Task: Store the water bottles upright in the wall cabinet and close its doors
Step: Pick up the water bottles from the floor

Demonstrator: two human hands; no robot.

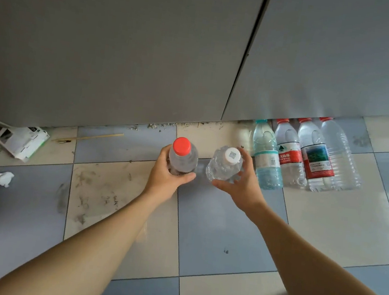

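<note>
Both bottles in your hands stand upright, caps toward the camera. Your left hand [169,177] wraps the red-capped bottle [183,157] — fingers curled round its smooth clear body. Your right hand [242,180] curls round the crinkled white-capped bottle [225,164]. Four more plastic bottles [306,153] stand in a row beside the grey cabinet doors [128,41], on the tiled floor [216,223].

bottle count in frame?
6. Red-capped bottle in the left hand, white-capped bottle in the right hand, four standing on the floor by the cabinet. More may be hidden behind the door.
</note>
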